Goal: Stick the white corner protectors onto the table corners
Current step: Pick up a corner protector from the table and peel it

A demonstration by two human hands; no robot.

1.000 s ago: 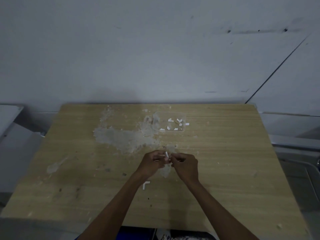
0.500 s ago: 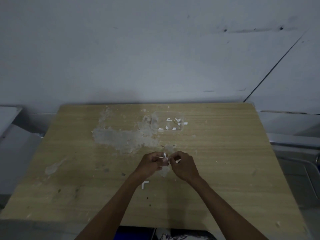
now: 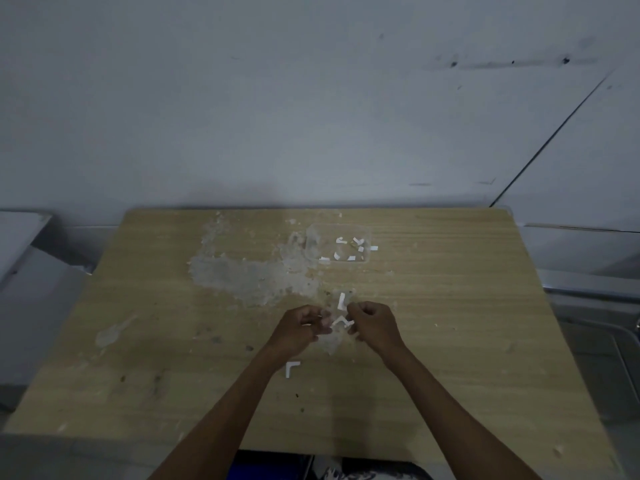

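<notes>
Nearest, a white L-shaped corner protector lies flat on the tabletop, and just beyond it the left hand and right hand pinch another small protector between them, the right hand also holding up a white strip. This looks like peeling the backing, so the next move calls for carrying the piece to a table corner and pressing it on. Farther off, a clear tray holds more white pieces.
</notes>
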